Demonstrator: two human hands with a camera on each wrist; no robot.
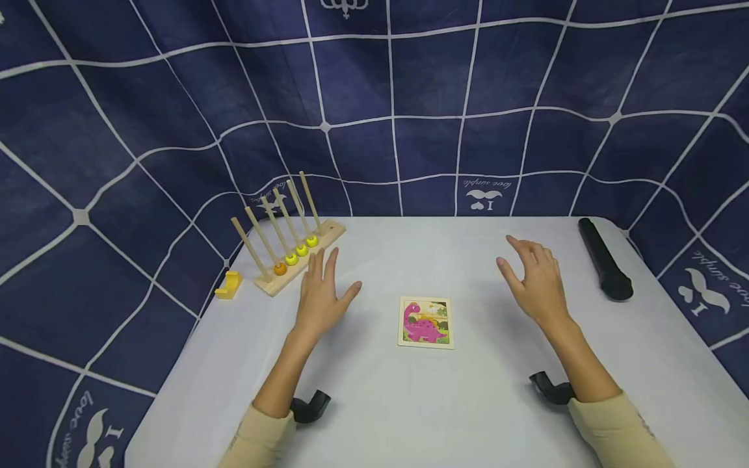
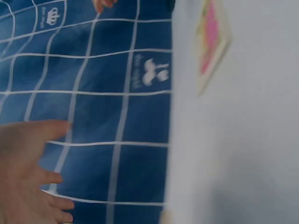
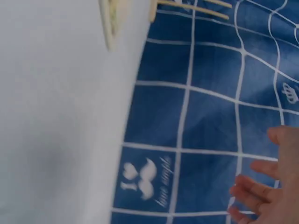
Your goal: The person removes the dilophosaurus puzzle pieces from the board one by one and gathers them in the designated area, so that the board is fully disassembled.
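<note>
Between the two hands, a square wooden puzzle (image 1: pixel 426 323) with a pink dinosaur picture lies flat on the white table. My left hand (image 1: pixel 320 292) hovers left of it, fingers spread and holding nothing. Just beyond that hand stands a wooden rack (image 1: pixel 275 283) with several upright pegs; yellow beads (image 1: pixel 301 250) and an orange bead (image 1: pixel 280 268) sit low on them. To the right of the puzzle my right hand (image 1: pixel 535 279) is held above the table, fingers loosely extended, nothing in it. Both wrist views show the relaxed fingers, with the puzzle's edge (image 2: pixel 216 56) near the top.
A black microphone (image 1: pixel 605 260) lies at the right of the table. At the left edge sits a small yellow block-like holder (image 1: pixel 229 285). A dark blue curtain (image 1: pixel 433 84) with white grid lines hangs behind and around the white table (image 1: pixel 433 409).
</note>
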